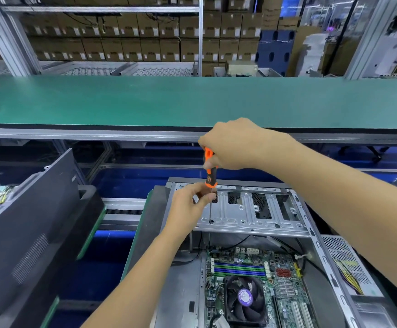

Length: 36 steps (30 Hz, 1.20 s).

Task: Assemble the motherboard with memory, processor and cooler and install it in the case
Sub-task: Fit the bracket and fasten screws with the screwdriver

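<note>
An open computer case point(323, 256) lies on its side at the lower right. Inside it sits the green motherboard point(285, 287) with a black cooler fan point(243, 300) and blue and green memory slots point(239, 268). At the case's far end is a silver drive cage point(247, 214). My right hand point(235, 144) grips the handle of an orange and black screwdriver point(210, 176), held upright. Its tip meets a hole at the cage's left corner. My left hand point(189, 205) pinches the thin shaft just below the handle.
A dark case side panel point(26, 223) leans at the left. A green conveyor belt point(192, 100) runs across behind the case. Cardboard boxes point(126, 31) fill shelves in the background. Another case's mesh side point(344, 259) and yellow cables show at the right edge.
</note>
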Motion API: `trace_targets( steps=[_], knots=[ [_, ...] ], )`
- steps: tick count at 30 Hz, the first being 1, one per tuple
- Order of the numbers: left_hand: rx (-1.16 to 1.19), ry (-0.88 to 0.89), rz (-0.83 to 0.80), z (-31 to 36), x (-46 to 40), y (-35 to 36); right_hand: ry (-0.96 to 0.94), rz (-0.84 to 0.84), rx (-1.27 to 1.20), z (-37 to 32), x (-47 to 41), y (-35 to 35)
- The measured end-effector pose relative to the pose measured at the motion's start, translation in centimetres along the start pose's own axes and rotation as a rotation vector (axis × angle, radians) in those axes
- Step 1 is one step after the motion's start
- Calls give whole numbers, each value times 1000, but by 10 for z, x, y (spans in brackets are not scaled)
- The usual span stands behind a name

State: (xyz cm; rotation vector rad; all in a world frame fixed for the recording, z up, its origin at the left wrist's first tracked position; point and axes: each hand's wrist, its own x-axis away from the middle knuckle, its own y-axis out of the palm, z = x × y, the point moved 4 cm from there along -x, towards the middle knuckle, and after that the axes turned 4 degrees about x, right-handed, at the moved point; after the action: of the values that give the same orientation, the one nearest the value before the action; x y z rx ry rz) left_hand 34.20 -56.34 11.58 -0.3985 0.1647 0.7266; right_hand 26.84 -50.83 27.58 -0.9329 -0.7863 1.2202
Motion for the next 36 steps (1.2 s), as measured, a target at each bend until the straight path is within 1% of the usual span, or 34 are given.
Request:
trace_targets(
  steps=[3,6,7,9,10,11,13,14,17,19,20,22,24,27,30,31,33,34,36],
  knots=[
    [15,6,35,2,0,1,67,14,152,-1,-2,-3],
    [4,15,5,3,1,5,118,-5,182,0,-1,-3],
    [4,18,-14,4,1,5,91,-27,125,0,2,-3],
    [-9,20,-38,5,1,4,-29,-84,-81,-2,5,0],
    [-13,17,-40,5,1,3,-79,-105,-148,-4,6,0],
    [-18,13,-40,4,0,1,-104,-91,-169,-5,7,-1],
    [-27,16,-32,4,1,1,-80,-44,-127,-5,6,-1],
    [-21,21,-20,4,2,2,-37,-27,-84,-5,5,-1],
    [-21,32,40,6,4,6,77,35,106,-5,4,-1],
    [-24,25,44,7,3,7,110,48,123,-4,4,2],
    [-4,14,41,6,2,6,96,20,80,-4,5,4],
    [34,-1,42,6,0,2,21,-54,-105,-4,7,9],
    [50,-5,22,5,0,0,-27,-64,-198,-4,9,8],
    [68,-25,12,4,2,0,-6,1,-73,-3,7,3],
    [133,-63,43,3,4,5,125,21,86,-1,6,0],
    [154,-66,43,3,4,8,175,22,105,0,6,-1],
    [172,-66,33,2,3,10,215,-6,113,3,8,0],
    [179,-62,27,1,3,10,194,-43,53,4,10,0],
    [197,-54,26,1,2,8,44,-115,-174,4,12,3]
  ],
)
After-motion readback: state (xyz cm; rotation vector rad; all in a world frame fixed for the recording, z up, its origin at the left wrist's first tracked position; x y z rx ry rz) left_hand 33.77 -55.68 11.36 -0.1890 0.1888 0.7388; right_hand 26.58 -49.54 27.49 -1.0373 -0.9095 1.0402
